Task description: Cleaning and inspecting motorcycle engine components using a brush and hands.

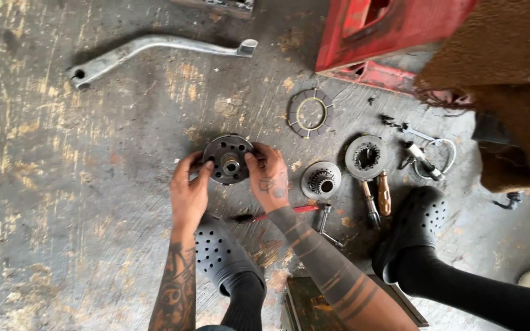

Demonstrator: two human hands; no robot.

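Note:
A dark round metal hub with holes around its face and a short centre shaft sits on the concrete floor. My left hand grips its left rim. My right hand grips its right rim, thumb laid on the face. To the right lie a toothed hub, a grey ring disc and a segmented friction ring.
A bent metal lever lies at the upper left, a red metal frame at the top. A wooden-handled tool, a red-handled screwdriver and small wrenches lie nearby. My black perforated shoes flank a dark green box.

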